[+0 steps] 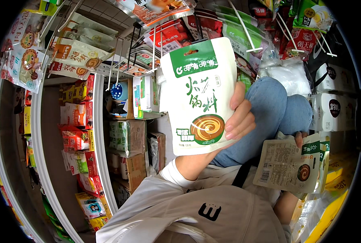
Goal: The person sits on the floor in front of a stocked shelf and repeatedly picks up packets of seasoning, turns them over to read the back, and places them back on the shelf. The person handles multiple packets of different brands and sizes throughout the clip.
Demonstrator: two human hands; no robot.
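Between crowded shop shelves (46,133), a person's left hand (233,125) grips a white-and-green pouch (199,95), held upright at the centre, fingers wrapped over its right edge. Lower right, the right hand (297,139), mostly hidden, holds a stack of similar pouches (292,164), back side facing up. Behind them is a blue-jeaned knee (277,109); more packets hang from pegs (245,28) above.

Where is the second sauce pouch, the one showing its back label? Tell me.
In the head view, the second pouch sits low on the right, held by the right hand, below the blue-jeaned knee and right of the raised white-and-green pouch.
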